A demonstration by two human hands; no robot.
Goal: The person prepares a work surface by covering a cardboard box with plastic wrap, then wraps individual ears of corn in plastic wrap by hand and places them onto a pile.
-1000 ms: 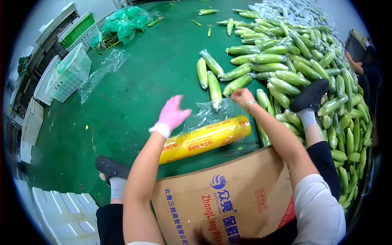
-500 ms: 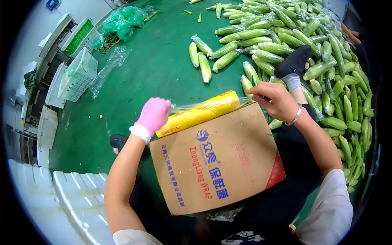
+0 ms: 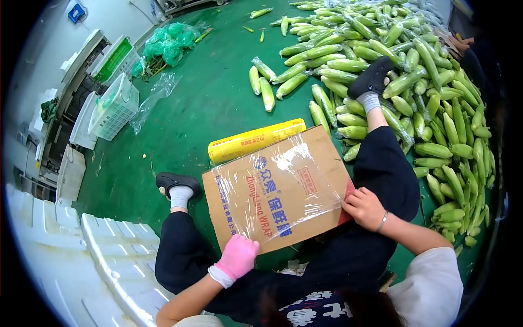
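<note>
A cardboard box (image 3: 261, 191) with printed lettering lies across my lap, and clear plastic wrap (image 3: 305, 204) is stretched over its top. Behind the box's far edge rests a yellow roll of plastic wrap (image 3: 256, 140), from which the sheet runs. My left hand (image 3: 238, 257), in a pink glove, is closed on the film at the near left corner. Bare and wearing a bracelet, my right hand (image 3: 366, 208) pinches the film by the box's red right corner.
A large heap of corn cobs (image 3: 348, 65), many wrapped in film, covers the floor ahead and right. White crates (image 3: 114, 109) stand at left, near green plastic bags (image 3: 169, 41). White foam boxes (image 3: 122, 261) are at near left. Another person's hand (image 3: 463, 43) shows at far right.
Both hands have moved from the roll toward me, drawing the plastic wrap over the box. The view has shifted, and my left foot and legs show more.
</note>
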